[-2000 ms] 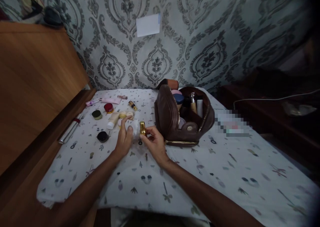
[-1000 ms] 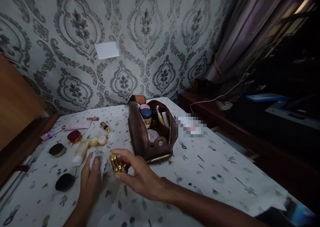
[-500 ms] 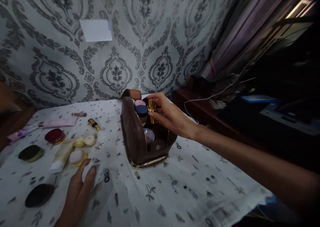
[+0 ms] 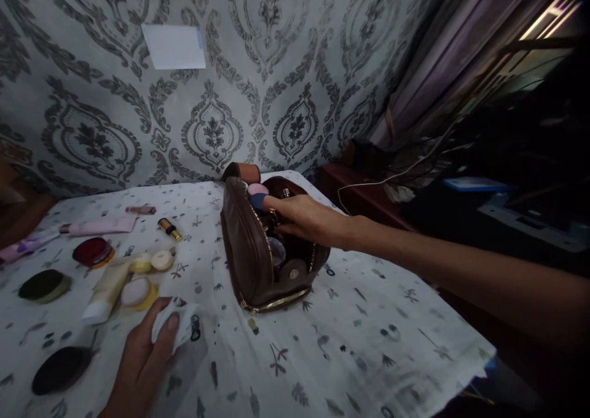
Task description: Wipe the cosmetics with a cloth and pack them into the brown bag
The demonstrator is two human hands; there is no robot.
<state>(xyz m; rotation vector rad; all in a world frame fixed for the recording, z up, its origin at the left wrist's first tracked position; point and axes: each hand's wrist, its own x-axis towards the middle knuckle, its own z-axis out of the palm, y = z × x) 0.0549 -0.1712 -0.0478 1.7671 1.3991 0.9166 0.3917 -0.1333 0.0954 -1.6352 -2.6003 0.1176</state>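
Observation:
A dark brown zipped pouch (image 4: 246, 252) stands unzipped at the middle of the table, with a pink lid (image 4: 258, 189), a blue lid (image 4: 259, 201) and a clear round item (image 4: 276, 251) inside. My right hand (image 4: 306, 218) reaches into its opening, fingers bent around a gold item (image 4: 273, 214) that they mostly hide. At the lower left, my left hand (image 4: 150, 350) pinches a crumpled white cloth or tissue (image 4: 177, 324) between thumb and fingers. Just beyond it lie a pink-and-yellow round container (image 4: 138, 293) and a cream tube (image 4: 107, 289).
On the patterned tablecloth (image 4: 276, 369) at left lie a red jar (image 4: 93, 252), dark round items (image 4: 62, 370), a pink tube (image 4: 99, 226) and a black-gold tube (image 4: 170, 228). An orange-brown item (image 4: 247, 172) sits behind the pouch. A white cable (image 4: 382, 178) runs at right.
My right hand has lowered the gold item deeper into the pouch. My left hand stays at the lower left with the white cloth. The view has shifted slightly.

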